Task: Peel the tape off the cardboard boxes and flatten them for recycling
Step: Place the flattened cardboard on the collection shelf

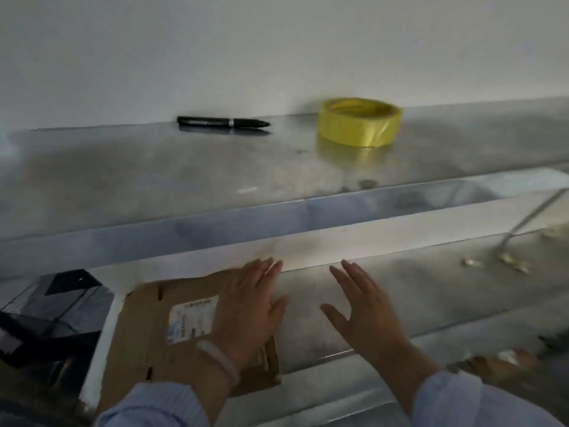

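Left hand (246,309) nearer, flat on cardboard box (144,328), fingers straight, pressing. Box lies flattened on lower shelf (400,288), mostly left of palm. Right hand (366,309) spread wide, empty, just off box's right edge. Far: pen (223,122), tape roll (358,123).

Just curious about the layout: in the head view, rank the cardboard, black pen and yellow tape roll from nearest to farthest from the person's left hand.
1. Cardboard: lies right under the left hand, touching it.
2. Black pen: on the upper shelf, straight beyond the hand.
3. Yellow tape roll: same shelf, off to the right.
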`<control>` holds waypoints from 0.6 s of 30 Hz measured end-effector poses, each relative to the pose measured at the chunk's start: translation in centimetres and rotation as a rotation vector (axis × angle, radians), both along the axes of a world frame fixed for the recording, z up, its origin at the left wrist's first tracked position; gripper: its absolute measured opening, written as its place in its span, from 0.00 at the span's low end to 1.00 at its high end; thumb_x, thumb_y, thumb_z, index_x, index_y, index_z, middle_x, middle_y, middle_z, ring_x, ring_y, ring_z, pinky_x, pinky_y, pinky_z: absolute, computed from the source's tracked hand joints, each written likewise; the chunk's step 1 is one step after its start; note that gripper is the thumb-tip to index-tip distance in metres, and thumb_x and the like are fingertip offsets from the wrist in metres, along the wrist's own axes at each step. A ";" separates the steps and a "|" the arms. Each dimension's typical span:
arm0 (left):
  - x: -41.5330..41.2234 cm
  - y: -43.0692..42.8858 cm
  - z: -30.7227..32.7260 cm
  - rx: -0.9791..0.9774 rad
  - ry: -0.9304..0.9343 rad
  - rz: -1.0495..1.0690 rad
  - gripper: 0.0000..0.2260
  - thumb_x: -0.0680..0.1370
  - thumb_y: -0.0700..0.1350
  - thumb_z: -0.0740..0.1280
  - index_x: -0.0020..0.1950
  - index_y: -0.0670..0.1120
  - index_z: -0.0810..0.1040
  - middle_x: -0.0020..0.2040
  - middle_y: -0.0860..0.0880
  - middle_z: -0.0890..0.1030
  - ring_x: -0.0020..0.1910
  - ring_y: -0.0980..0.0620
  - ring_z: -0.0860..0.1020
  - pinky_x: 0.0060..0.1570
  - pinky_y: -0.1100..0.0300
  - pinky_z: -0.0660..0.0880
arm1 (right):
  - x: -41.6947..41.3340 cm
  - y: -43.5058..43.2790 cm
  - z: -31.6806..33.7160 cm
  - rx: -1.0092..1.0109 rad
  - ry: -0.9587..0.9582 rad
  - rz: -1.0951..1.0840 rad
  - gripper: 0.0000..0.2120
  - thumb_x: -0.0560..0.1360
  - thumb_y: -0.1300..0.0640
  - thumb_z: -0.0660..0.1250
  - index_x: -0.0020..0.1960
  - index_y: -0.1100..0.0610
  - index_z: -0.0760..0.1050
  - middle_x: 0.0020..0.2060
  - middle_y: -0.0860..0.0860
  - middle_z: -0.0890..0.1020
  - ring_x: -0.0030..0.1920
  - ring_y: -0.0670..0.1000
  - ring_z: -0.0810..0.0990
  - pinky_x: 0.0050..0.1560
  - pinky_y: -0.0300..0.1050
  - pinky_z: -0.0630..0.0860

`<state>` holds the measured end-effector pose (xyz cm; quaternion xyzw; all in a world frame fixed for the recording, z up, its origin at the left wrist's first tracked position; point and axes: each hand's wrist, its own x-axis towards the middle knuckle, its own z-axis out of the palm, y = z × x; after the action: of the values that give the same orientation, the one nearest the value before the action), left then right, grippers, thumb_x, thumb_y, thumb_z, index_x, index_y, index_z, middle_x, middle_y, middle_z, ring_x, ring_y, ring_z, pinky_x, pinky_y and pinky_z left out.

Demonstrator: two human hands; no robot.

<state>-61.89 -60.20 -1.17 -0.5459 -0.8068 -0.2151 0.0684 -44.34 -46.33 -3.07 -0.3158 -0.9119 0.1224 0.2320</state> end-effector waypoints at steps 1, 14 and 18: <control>1.3 1.6 0.5 -0.001 0.024 -0.044 0.25 0.77 0.55 0.62 0.72 0.48 0.69 0.71 0.48 0.71 0.71 0.46 0.68 0.71 0.48 0.62 | 1.7 0.8 0.6 0.041 -0.004 -0.036 0.32 0.70 0.44 0.73 0.70 0.54 0.71 0.70 0.56 0.71 0.71 0.57 0.69 0.68 0.56 0.67; 27.6 22.7 7.1 0.134 0.203 -0.465 0.29 0.71 0.58 0.67 0.71 0.52 0.70 0.69 0.50 0.73 0.67 0.47 0.72 0.66 0.45 0.68 | 31.4 12.2 6.4 0.148 -0.091 -0.463 0.34 0.75 0.35 0.59 0.76 0.49 0.61 0.77 0.49 0.58 0.77 0.49 0.54 0.76 0.48 0.47; 37.5 29.0 7.9 0.229 0.161 -0.565 0.28 0.72 0.59 0.64 0.69 0.51 0.72 0.68 0.50 0.74 0.66 0.46 0.73 0.65 0.45 0.69 | 41.4 15.4 7.8 0.161 -0.099 -0.592 0.35 0.75 0.33 0.56 0.77 0.45 0.52 0.78 0.45 0.51 0.77 0.43 0.45 0.74 0.42 0.37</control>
<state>-24.40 -31.16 6.70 -0.7525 -0.5859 -0.2710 0.1307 -2.98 -30.97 4.75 -0.5539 -0.7971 -0.0385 0.2373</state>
